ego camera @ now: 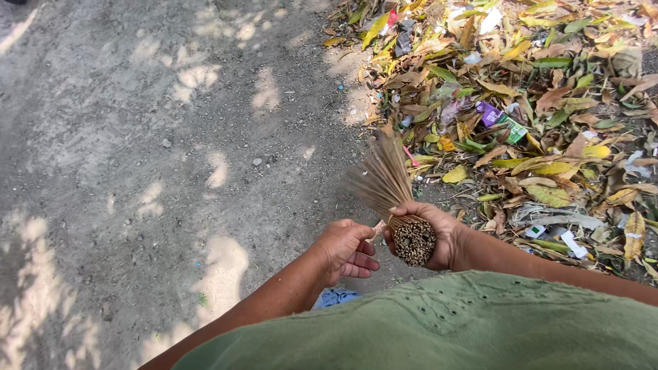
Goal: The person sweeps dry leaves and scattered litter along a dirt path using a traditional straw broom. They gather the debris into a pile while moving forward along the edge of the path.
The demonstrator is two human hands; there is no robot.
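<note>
A stick broom [392, 199] sits at frame centre, its long axis running up from the cut butt end. The right hand [435, 233] wraps the bundle tightly; the left hand [346, 250], loosely curled, pinches its binding just beside. Leaf litter [534, 103] fills the upper right.

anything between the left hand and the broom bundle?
Head view: a thin pale strip spans the gap from the left hand to the stick broom, which the right hand grips. Bare dirt ground lies below.

Bare dirt ground [137, 171], heap of dry leaves [521, 103], purple-green carton [500, 120], scattered paper scraps [572, 243]
</note>
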